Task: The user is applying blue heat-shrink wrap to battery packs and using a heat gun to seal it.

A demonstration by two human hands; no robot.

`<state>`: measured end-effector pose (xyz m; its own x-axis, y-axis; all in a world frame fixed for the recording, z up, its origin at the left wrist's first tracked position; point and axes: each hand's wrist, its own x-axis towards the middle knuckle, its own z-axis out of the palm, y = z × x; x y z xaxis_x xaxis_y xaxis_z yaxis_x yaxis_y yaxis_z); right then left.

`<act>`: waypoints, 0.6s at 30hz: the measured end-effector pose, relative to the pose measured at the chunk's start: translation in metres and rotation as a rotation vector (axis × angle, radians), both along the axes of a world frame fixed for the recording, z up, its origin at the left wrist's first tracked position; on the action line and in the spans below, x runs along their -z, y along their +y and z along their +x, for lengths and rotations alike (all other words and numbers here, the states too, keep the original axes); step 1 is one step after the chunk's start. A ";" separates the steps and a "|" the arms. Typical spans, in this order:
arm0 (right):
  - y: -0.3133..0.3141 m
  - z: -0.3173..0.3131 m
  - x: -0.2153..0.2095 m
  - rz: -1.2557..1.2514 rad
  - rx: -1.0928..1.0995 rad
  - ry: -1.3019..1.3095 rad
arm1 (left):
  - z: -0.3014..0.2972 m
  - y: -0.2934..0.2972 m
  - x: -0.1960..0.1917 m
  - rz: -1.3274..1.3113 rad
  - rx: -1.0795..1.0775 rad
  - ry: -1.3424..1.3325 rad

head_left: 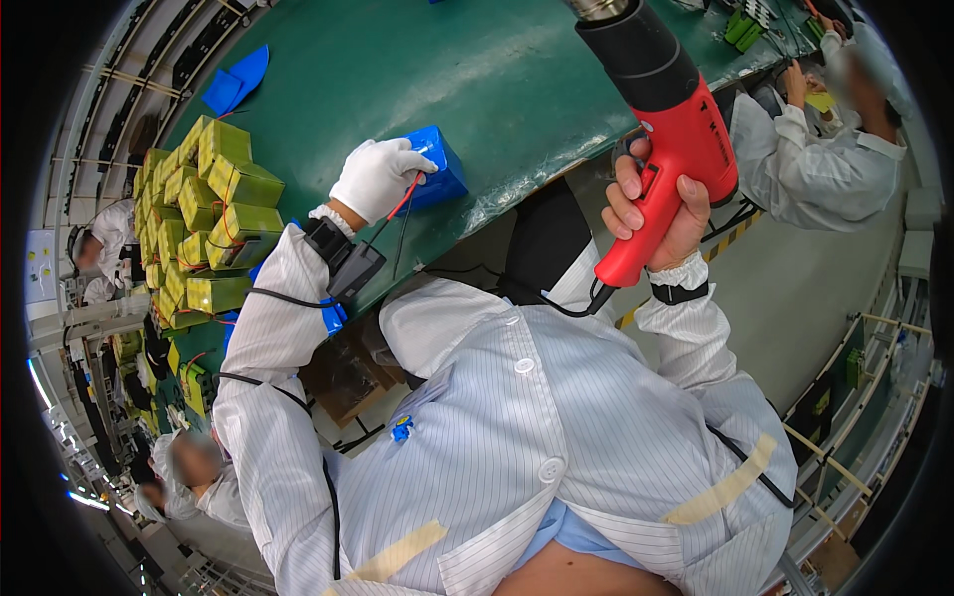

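here, the fingers (422,156) of the left hand (376,179), inside a white glove, are curled over the near corner of a blue-wrapped block (437,169), pressing on it and pinching a thin red wire (405,197) that runs out from under the palm beside a black wire (397,238). the blue-wrapped block is a small boxy pack in glossy bright blue film, lying flat on the green counter (477,79) close to its near edge, just in front of the person's chest. the bare right hand (656,204) is closed around the grip of a red heat gun (661,119), forefinger lying along the trigger area, thumb and other fingers wrapped tight; the heat gun has a black barrel and a metal nozzle at the top of the frame, raised above the counter and well apart from the block, with its black cord dropping from the handle base. both wrists carry dark straps over the cuffs of a white striped coat. farther left on the counter stands a heap of yellow-green wrapped packs (209,219) with red wires, and beyond them two flat blue sleeves (237,81). other people in white coats work at the right edge and lower left.
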<state>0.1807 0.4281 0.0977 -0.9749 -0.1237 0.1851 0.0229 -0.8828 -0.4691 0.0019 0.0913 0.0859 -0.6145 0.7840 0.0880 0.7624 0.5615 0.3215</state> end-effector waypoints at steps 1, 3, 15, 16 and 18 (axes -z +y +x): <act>0.000 0.000 0.000 0.005 -0.001 0.003 | 0.000 0.000 0.001 -0.002 -0.001 -0.004; 0.001 0.000 0.001 -0.002 -0.010 0.015 | 0.000 0.000 0.002 -0.003 -0.003 -0.008; -0.005 -0.010 0.008 -0.139 -0.027 0.101 | -0.003 -0.002 0.001 0.003 -0.032 -0.060; -0.005 -0.011 0.009 -0.137 -0.032 0.098 | -0.003 -0.003 0.003 0.001 -0.034 -0.061; -0.005 -0.013 0.010 -0.143 -0.044 0.096 | -0.002 -0.002 0.005 0.025 -0.040 -0.007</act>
<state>0.1682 0.4229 0.0873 -0.9461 -0.1317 0.2960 0.0241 -0.9398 -0.3410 -0.0003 0.0895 0.0814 -0.6462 0.7562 0.1028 0.7370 0.5835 0.3412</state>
